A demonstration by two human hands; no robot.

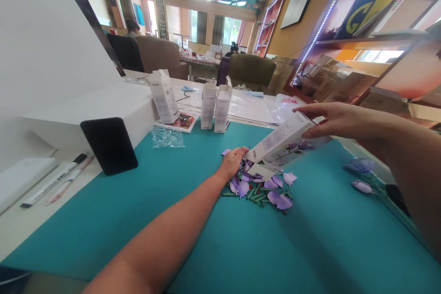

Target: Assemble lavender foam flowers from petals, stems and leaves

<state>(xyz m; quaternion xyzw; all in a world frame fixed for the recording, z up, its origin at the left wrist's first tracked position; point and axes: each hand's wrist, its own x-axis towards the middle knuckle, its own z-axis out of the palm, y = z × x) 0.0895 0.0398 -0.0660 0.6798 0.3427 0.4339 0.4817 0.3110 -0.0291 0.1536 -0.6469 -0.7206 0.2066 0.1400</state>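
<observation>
My right hand grips the upper end of a white carton, thumb on one side and fingers on the other. The carton is tilted, its flapped lower end down at a pile of small pieces. At that low end my left hand is closed, its fingertips against the carton's corner; what it holds is hidden. Purple petal pieces and short green sticks lie heaped under the carton, with a few red bits among them. A purple flower bud on a green stem lies at the right.
A teal mat covers the table. Three more white cartons stand at the back, one on a booklet. A clear plastic bag, a black phone-like slab and pens are at the left. Other people sit far behind.
</observation>
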